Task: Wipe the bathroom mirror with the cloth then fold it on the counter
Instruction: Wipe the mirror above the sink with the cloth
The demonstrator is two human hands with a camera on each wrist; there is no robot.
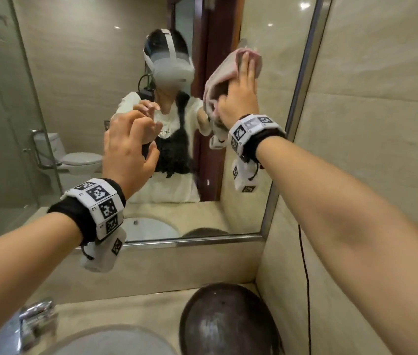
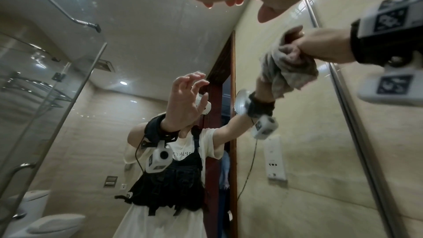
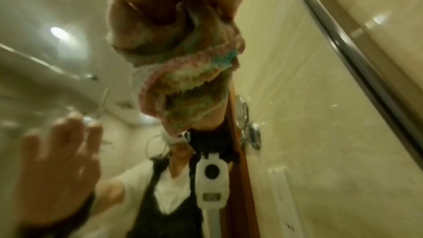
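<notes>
My right hand point(image 1: 241, 93) holds a bunched pink cloth point(image 1: 222, 73) against the mirror point(image 1: 87, 73) near its upper right, close to the metal frame. Its fingers lie over the cloth's top while the thumb side grips the bunch. The left wrist view shows the cloth point(image 2: 288, 68) gathered in the right hand point(image 2: 320, 48). In the right wrist view the cloth point(image 3: 183, 71) hangs multicoloured under the palm. My left hand point(image 1: 131, 147) is raised before the glass, left of the cloth, with its fingers loosely curled and nothing in it.
The beige counter point(image 1: 126, 311) runs below the mirror with a sink point(image 1: 115, 342) and a chrome faucet point(image 1: 36, 319). A dark round dish point(image 1: 228, 324) sits at the counter's right end. A black cable point(image 1: 305, 278) hangs down the right wall. The mirror reflects a glass shower screen and a toilet.
</notes>
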